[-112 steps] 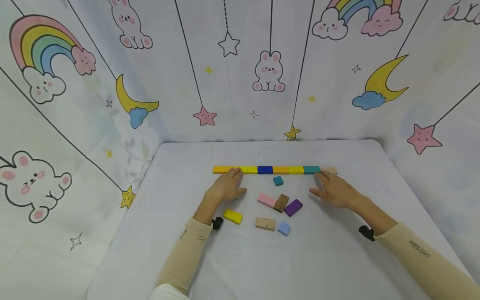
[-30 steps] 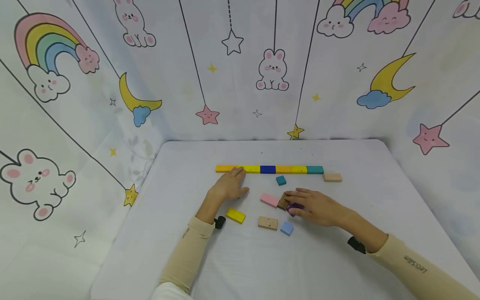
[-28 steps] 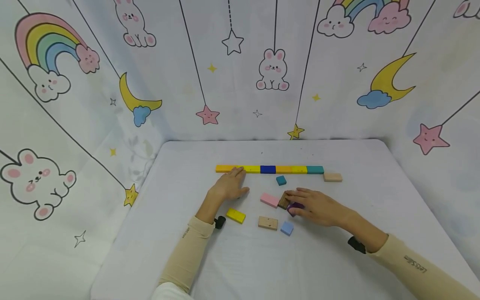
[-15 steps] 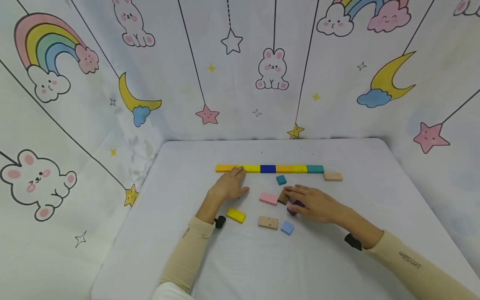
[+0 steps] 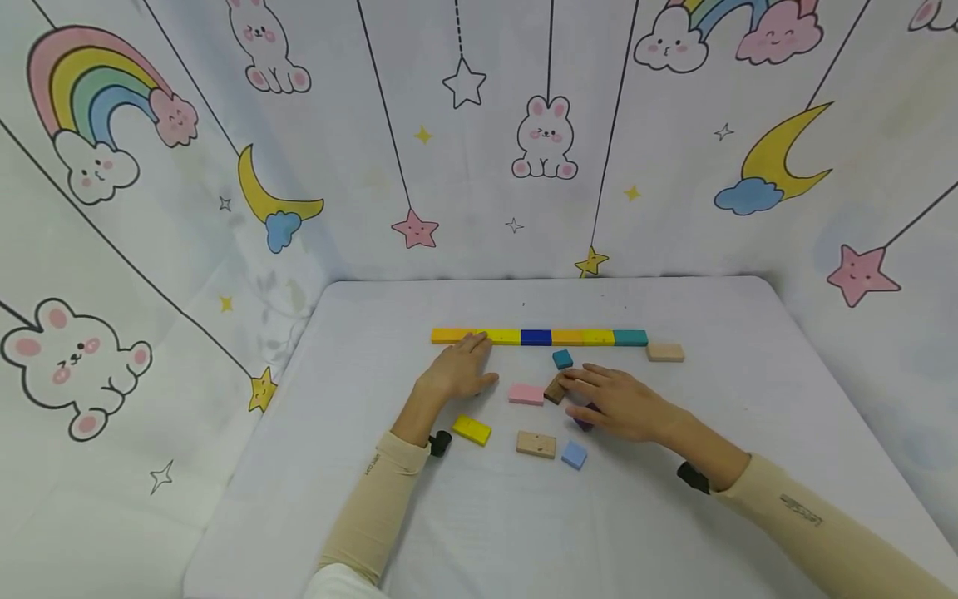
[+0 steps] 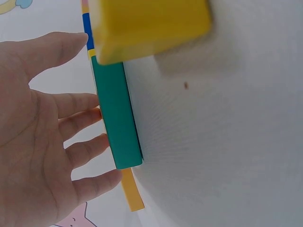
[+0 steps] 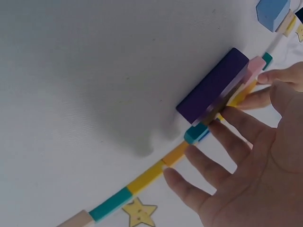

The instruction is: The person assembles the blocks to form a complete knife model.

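Note:
A long row of coloured blocks (image 5: 535, 338) runs across the back of the table. My left hand (image 5: 452, 370) rests at the row's left part, fingers spread and fingertips right at the blocks. In the left wrist view a green block (image 6: 117, 118) lies beside those fingers; the hand hides it from the head camera. With fingers loosely extended, my right hand (image 5: 624, 403) touches a brown wooden block (image 5: 555, 389). A pink block (image 5: 526, 394) sits against the brown one's left side. Beneath the right hand a purple block (image 7: 213, 87) is partly hidden in the head view.
A small teal block (image 5: 562, 358) lies before the row. A pale wooden block (image 5: 665, 353) sits off its right end. Nearer are a yellow block (image 5: 471, 430), another pale wooden block (image 5: 535, 444) and a light-blue block (image 5: 574, 454). A printed cloth (image 5: 479, 191) hangs behind.
My right hand has left the pale block, now out of line with the row, for the loose blocks. The brown and pink blocks have slid left and turned. The left hand stays put.

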A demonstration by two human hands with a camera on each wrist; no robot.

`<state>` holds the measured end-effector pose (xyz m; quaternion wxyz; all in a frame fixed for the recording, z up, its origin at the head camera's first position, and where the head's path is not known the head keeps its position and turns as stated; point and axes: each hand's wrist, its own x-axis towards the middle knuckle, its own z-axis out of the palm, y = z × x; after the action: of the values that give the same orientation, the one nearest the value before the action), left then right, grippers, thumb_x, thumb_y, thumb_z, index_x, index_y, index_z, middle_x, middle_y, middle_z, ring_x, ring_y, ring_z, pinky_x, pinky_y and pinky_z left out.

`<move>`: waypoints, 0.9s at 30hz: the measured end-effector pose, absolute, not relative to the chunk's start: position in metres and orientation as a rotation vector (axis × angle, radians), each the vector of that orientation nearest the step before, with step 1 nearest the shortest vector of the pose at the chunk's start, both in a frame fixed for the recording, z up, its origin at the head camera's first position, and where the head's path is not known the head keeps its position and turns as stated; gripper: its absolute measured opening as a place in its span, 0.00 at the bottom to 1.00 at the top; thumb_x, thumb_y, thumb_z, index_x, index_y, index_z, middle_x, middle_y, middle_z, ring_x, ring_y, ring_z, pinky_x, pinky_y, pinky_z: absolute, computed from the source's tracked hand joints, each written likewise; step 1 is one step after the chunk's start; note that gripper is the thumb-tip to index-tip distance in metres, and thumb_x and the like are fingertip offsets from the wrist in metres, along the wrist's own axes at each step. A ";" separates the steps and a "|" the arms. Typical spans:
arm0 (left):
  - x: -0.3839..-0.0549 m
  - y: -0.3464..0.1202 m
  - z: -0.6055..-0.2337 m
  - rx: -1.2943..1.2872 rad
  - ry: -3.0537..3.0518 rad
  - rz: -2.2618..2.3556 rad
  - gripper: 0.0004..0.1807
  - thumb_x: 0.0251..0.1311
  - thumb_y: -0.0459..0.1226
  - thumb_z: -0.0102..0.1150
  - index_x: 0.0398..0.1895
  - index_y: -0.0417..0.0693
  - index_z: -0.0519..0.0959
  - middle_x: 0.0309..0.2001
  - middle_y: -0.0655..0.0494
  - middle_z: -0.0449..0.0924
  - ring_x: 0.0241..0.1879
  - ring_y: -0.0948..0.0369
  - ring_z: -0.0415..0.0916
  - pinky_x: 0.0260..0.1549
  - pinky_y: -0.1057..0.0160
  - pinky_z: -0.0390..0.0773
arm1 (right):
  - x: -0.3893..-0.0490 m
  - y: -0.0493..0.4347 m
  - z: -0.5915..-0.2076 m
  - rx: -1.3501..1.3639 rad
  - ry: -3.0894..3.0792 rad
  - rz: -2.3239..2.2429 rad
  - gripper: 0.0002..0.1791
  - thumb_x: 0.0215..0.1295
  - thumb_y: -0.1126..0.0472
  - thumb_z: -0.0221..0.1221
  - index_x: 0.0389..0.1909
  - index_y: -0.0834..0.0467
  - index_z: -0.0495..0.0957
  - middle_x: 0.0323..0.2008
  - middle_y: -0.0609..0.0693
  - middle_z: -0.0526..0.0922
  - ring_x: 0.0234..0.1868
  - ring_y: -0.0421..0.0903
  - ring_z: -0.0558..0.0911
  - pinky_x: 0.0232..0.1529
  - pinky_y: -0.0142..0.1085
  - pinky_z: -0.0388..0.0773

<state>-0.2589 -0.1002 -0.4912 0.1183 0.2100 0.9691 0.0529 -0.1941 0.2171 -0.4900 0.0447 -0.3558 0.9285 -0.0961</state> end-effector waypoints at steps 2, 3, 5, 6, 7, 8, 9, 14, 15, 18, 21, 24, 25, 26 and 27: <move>-0.259 -0.100 -0.491 0.617 2.833 0.158 0.42 0.76 0.57 0.54 0.83 0.45 0.58 0.84 0.49 0.50 0.83 0.50 0.46 0.80 0.48 0.53 | -0.195 0.214 -0.490 -1.090 2.836 -0.279 0.34 0.79 0.41 0.54 0.76 0.57 0.70 0.75 0.56 0.70 0.77 0.64 0.65 0.74 0.62 0.64; -0.259 -0.100 -0.491 0.619 2.833 0.157 0.42 0.76 0.57 0.54 0.83 0.45 0.58 0.84 0.49 0.51 0.83 0.50 0.46 0.80 0.48 0.53 | -0.195 0.212 -0.490 -1.091 2.836 -0.272 0.34 0.79 0.41 0.54 0.76 0.57 0.70 0.75 0.56 0.70 0.77 0.64 0.65 0.74 0.62 0.65; -0.260 -0.100 -0.491 0.624 2.832 0.151 0.42 0.76 0.57 0.53 0.83 0.44 0.58 0.84 0.49 0.50 0.83 0.50 0.46 0.80 0.47 0.53 | -0.195 0.209 -0.489 -1.094 2.837 -0.262 0.35 0.79 0.40 0.55 0.76 0.58 0.70 0.74 0.58 0.71 0.77 0.63 0.65 0.74 0.62 0.65; -0.260 -0.100 -0.492 0.625 2.832 0.146 0.42 0.76 0.57 0.53 0.83 0.45 0.58 0.84 0.49 0.50 0.83 0.50 0.46 0.80 0.47 0.54 | -0.195 0.208 -0.489 -1.099 2.839 -0.254 0.35 0.79 0.40 0.55 0.76 0.58 0.70 0.74 0.58 0.71 0.77 0.63 0.66 0.74 0.62 0.65; -0.260 -0.100 -0.492 0.625 2.832 0.144 0.42 0.76 0.57 0.53 0.83 0.45 0.58 0.84 0.49 0.50 0.83 0.50 0.46 0.80 0.47 0.54 | -0.195 0.206 -0.488 -1.104 2.842 -0.241 0.35 0.78 0.40 0.55 0.75 0.58 0.70 0.74 0.59 0.71 0.76 0.63 0.66 0.74 0.62 0.66; -0.260 -0.100 -0.492 0.626 2.832 0.142 0.42 0.76 0.57 0.53 0.83 0.45 0.57 0.84 0.49 0.50 0.83 0.50 0.46 0.80 0.47 0.54 | -0.195 0.205 -0.488 -1.108 2.846 -0.232 0.35 0.78 0.40 0.55 0.75 0.59 0.70 0.73 0.59 0.72 0.76 0.63 0.66 0.73 0.62 0.66; -0.260 -0.100 -0.492 0.626 2.831 0.139 0.42 0.76 0.57 0.52 0.83 0.45 0.57 0.84 0.49 0.50 0.83 0.50 0.46 0.80 0.47 0.54 | -0.195 0.203 -0.487 -1.114 2.849 -0.220 0.35 0.78 0.40 0.55 0.75 0.59 0.71 0.73 0.59 0.72 0.76 0.63 0.67 0.73 0.62 0.67; -0.260 -0.101 -0.492 0.626 2.830 0.140 0.41 0.77 0.57 0.52 0.83 0.45 0.57 0.84 0.49 0.50 0.83 0.49 0.46 0.80 0.47 0.54 | -0.197 0.197 -0.486 -1.151 2.868 -0.185 0.35 0.77 0.40 0.57 0.74 0.60 0.72 0.71 0.59 0.74 0.74 0.63 0.70 0.71 0.62 0.69; -0.260 -0.101 -0.492 0.625 2.829 0.140 0.41 0.77 0.57 0.52 0.83 0.44 0.57 0.84 0.49 0.50 0.83 0.49 0.46 0.80 0.47 0.54 | -0.197 0.196 -0.486 -1.160 2.872 -0.180 0.35 0.77 0.40 0.57 0.73 0.60 0.73 0.70 0.59 0.74 0.73 0.62 0.70 0.71 0.62 0.70; -0.259 -0.101 -0.491 0.623 2.826 0.146 0.41 0.77 0.57 0.52 0.83 0.45 0.57 0.84 0.49 0.49 0.83 0.50 0.46 0.80 0.47 0.54 | -0.199 0.192 -0.488 -1.171 2.886 -0.156 0.36 0.77 0.39 0.57 0.73 0.60 0.73 0.68 0.59 0.74 0.72 0.61 0.72 0.70 0.61 0.71; -0.259 -0.101 -0.490 0.620 2.827 0.151 0.42 0.77 0.57 0.53 0.83 0.45 0.57 0.84 0.49 0.50 0.83 0.50 0.46 0.80 0.48 0.54 | -0.202 0.189 -0.490 -1.171 2.895 -0.135 0.36 0.76 0.38 0.57 0.72 0.60 0.74 0.67 0.59 0.74 0.70 0.60 0.73 0.69 0.61 0.73; -0.258 -0.101 -0.490 0.624 2.831 0.154 0.42 0.76 0.57 0.53 0.83 0.44 0.57 0.84 0.49 0.50 0.83 0.50 0.46 0.80 0.47 0.54 | -0.205 0.187 -0.492 -1.167 2.903 -0.121 0.37 0.76 0.37 0.56 0.72 0.60 0.74 0.66 0.59 0.74 0.69 0.59 0.74 0.68 0.61 0.73; -0.258 -0.101 -0.490 0.626 2.833 0.154 0.41 0.76 0.56 0.53 0.83 0.44 0.57 0.84 0.49 0.50 0.83 0.49 0.47 0.80 0.47 0.54 | -0.206 0.187 -0.493 -1.170 2.905 -0.113 0.37 0.77 0.37 0.55 0.72 0.60 0.74 0.66 0.58 0.74 0.68 0.58 0.74 0.68 0.61 0.74; -0.258 -0.101 -0.490 0.626 2.834 0.154 0.41 0.76 0.56 0.53 0.83 0.44 0.57 0.84 0.49 0.50 0.83 0.49 0.47 0.80 0.47 0.54 | -0.207 0.187 -0.494 -1.170 2.906 -0.107 0.37 0.77 0.36 0.55 0.72 0.60 0.74 0.66 0.58 0.74 0.68 0.58 0.75 0.67 0.61 0.74; -0.258 -0.101 -0.490 0.626 2.835 0.154 0.41 0.76 0.56 0.53 0.83 0.44 0.57 0.84 0.49 0.50 0.83 0.49 0.47 0.80 0.47 0.54 | -0.207 0.186 -0.494 -1.173 2.908 -0.102 0.37 0.77 0.36 0.55 0.72 0.60 0.74 0.66 0.58 0.74 0.67 0.58 0.75 0.67 0.60 0.74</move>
<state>-0.2581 -0.1008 -0.4903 0.1169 0.2139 0.9684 0.0527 -0.2072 0.1861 -0.4942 0.0021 -0.3738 0.9269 -0.0324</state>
